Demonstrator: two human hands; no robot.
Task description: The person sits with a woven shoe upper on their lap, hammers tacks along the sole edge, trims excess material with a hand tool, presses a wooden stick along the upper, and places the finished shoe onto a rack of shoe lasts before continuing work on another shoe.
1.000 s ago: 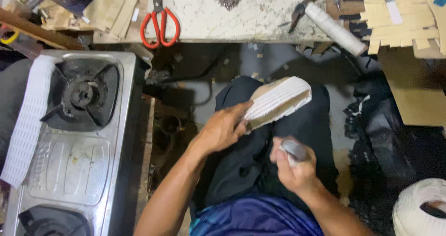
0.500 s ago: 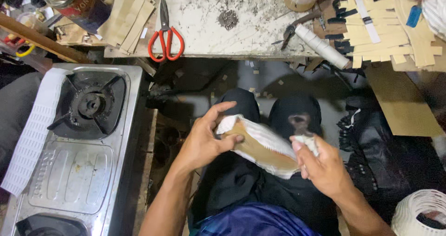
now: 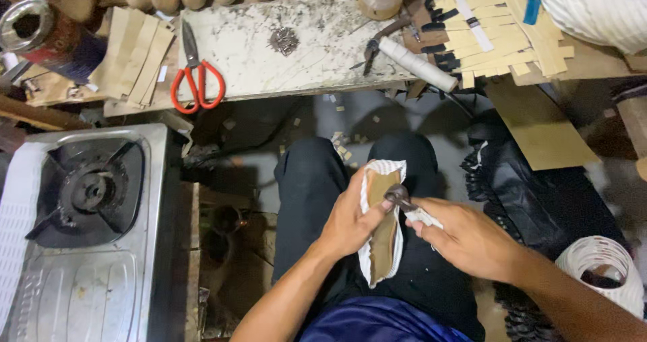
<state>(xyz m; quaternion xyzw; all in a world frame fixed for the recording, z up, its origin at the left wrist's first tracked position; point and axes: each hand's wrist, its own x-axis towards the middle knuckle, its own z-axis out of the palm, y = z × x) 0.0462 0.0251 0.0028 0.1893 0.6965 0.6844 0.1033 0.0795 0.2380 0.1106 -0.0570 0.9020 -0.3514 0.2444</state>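
Note:
My left hand (image 3: 350, 221) grips a shoe form (image 3: 381, 237) over my lap, its brown insole facing up and white striped fabric wrapped round its edges. My right hand (image 3: 465, 237) is closed round a small dark metal hammer (image 3: 398, 196), whose head rests on the upper part of the insole next to my left thumb. A scrap of white cloth sticks out of the right fist. Both hands sit above my black trousers (image 3: 317, 187).
A worn work board (image 3: 296, 42) lies ahead with red-handled scissors (image 3: 195, 79), a pile of small nails (image 3: 284, 40), pincers (image 3: 377, 42) and a white roll (image 3: 416, 64). A gas stove (image 3: 87, 227) stands at left. Cardboard strips (image 3: 499, 39) and a white spool (image 3: 600, 268) are at right.
The shoe form has turned from fabric side up to insole up and upright in my left hand. My right hand has brought the hammer onto the insole. The view has tilted down.

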